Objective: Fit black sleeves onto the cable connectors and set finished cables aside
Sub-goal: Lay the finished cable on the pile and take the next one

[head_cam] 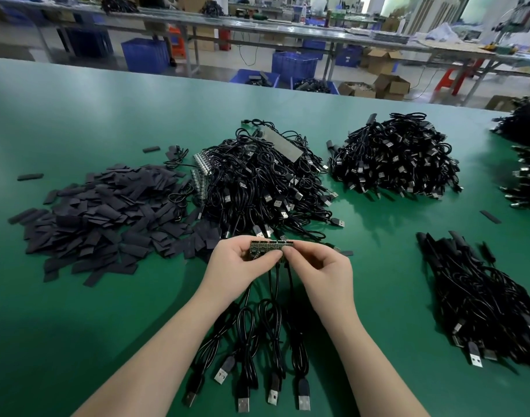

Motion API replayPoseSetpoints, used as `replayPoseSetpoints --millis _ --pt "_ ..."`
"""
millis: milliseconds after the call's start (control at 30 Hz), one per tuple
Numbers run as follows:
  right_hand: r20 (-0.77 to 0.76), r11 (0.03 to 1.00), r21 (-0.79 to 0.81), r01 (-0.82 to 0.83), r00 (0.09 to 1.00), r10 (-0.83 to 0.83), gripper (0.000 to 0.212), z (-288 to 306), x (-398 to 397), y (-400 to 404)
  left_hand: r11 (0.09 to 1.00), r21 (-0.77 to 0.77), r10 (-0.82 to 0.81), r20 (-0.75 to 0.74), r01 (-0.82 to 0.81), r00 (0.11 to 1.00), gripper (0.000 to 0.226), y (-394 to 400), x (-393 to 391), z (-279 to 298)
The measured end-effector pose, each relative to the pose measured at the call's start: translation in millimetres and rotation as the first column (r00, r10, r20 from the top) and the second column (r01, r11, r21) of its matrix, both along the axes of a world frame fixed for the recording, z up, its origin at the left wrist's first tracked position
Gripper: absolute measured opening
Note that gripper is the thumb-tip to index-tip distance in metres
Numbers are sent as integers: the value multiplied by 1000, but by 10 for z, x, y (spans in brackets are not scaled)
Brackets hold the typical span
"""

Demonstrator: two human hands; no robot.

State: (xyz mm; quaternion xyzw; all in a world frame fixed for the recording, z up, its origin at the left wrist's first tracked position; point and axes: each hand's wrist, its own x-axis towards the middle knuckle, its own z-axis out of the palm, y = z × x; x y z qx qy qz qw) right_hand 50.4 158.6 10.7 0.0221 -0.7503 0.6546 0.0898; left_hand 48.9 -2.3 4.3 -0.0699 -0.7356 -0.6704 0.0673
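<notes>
Green table [77, 296] — connector strip [271, 245] pinched btwn both grips, cables [269, 326] hanging below.

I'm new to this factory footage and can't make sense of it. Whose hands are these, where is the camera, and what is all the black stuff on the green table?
The single picture comes from a camera worn on a person's head, looking down at their own bare hands. The left hand and right hand together pinch a strip of small circuit boards, whose black USB cables trail toward the viewer. On the green table lie a heap of flat black sleeves, two large cable piles, and, at right, a neater bundle of cables.
</notes>
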Motion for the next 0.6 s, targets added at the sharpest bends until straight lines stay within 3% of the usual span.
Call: replayPoseSetpoints --millis 200,600 --pt "37 999 45 -5 999 4 6 -10 -16 18 999 -42 36 41 -35 999 13 2 -3 -20" --pt "-20 998 54 43 999 -42 16 -36 -14 4 990 -93 109 27 -106 994 7 91 13 6"
